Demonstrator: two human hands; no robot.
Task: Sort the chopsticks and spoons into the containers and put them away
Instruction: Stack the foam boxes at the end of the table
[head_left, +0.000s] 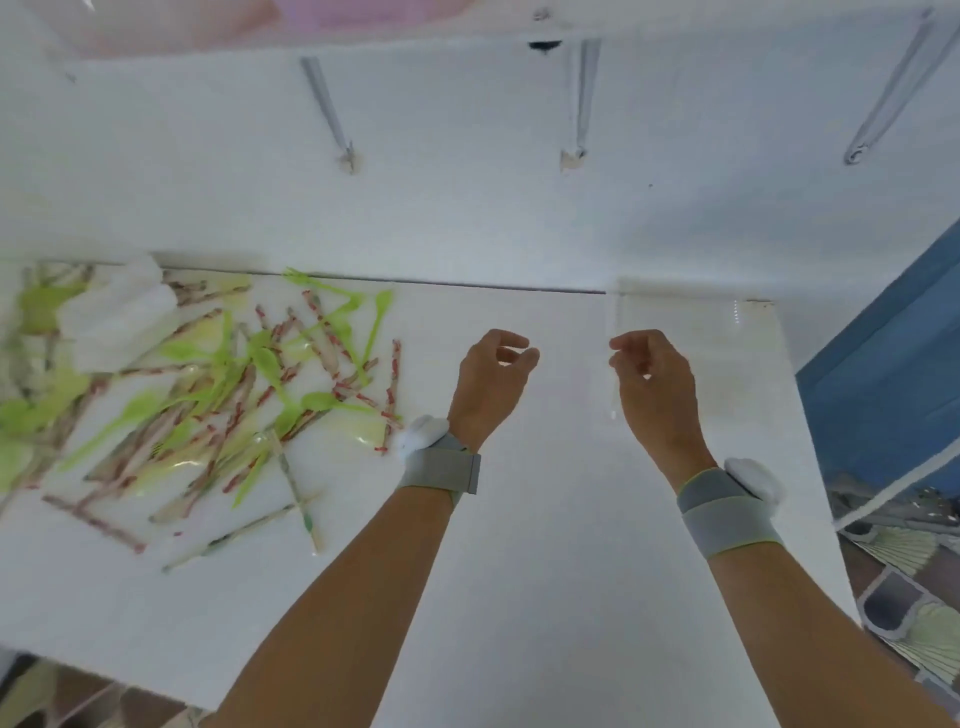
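A jumbled pile of green plastic spoons (270, 358) and paper-wrapped chopsticks (322, 332) with red marks covers the left part of the white table (519, 519). A clear plastic container (737, 332), hard to see, stands at the table's far right corner. My left hand (488, 384) hovers over the table's middle, just right of the pile, fingers loosely curled with nothing in them. My right hand (654, 384) hovers at the container's left wall, fingers loosely curled. Its fingertips are close to the wall's edge, and I see nothing held.
A white packet of napkins (114, 317) lies on the far left of the pile. A white wall (467, 182) with metal shelf brackets (330, 109) rises behind the table. A blue panel (883, 374) and patterned floor lie beyond the right edge.
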